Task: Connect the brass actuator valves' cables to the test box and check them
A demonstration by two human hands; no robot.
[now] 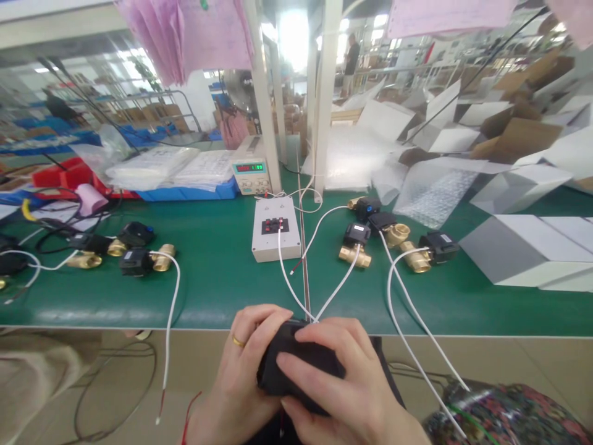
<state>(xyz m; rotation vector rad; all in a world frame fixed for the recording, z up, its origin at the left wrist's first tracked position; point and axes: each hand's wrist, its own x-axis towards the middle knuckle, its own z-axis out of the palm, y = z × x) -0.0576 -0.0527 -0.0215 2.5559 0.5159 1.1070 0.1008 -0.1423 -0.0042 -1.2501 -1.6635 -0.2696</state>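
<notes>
Close to the bench's front edge, both hands hold a black valve actuator [301, 364], a boxy housing like those on the brass valves. My left hand [250, 364], with a gold ring, wraps its left side. My right hand [343, 377] grips it from the right, fingers across the upper face. Its underside is hidden by my hands. A white cable [288, 278] runs from the grey test box [277, 244] toward the actuator's far edge. Another white cable [340, 287] comes there from a brass valve [354, 255]; where both end is hidden.
Several brass valves with black actuators lie right, such as one valve [417, 259], and left, like another [163, 258]. A power supply [251, 168] stands behind the test box. White cartons [523, 253] and bubble wrap [430, 188] occupy the right. Cables hang over the bench edge [115, 328].
</notes>
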